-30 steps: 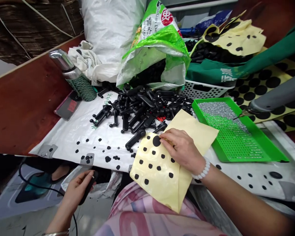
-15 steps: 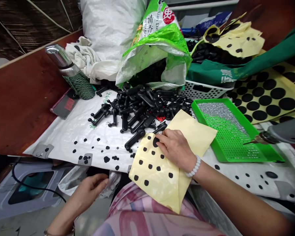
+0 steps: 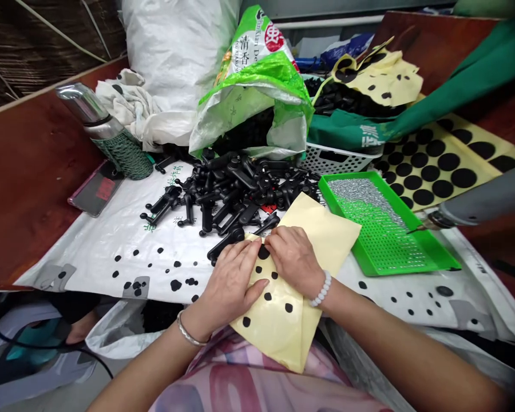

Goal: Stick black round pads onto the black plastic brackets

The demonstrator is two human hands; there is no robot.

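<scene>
A yellow sheet (image 3: 278, 332) dotted with small black stickers lies over the table's front edge and my lap. My left hand (image 3: 229, 280) rests on its left side, fingers stretched out and thumb apart, the fingertips near its top edge. Close beside them, my right hand (image 3: 295, 260) is closed, thumb and bent fingers pressed together over a larger black sticker (image 3: 264, 252). What the right fingertips pinch is hidden. A plain yellow sheet (image 3: 326, 223) lies partly under my right hand. Just beyond is a pile of black plastic arm-like parts (image 3: 236, 189).
A green tray (image 3: 369, 260) of small metal pieces stands at the right, below a grey power driver (image 3: 476, 203). Behind are an open green-white bag (image 3: 249, 86), a white basket (image 3: 339, 157) and sheets of black discs (image 3: 433, 166). A flask (image 3: 124, 149) and phone (image 3: 96, 189) stand left.
My left hand has come up from below the table edge onto the dotted sheet, beside my right hand. The right hand stays at the sheet's top edge. The view has shifted slightly.
</scene>
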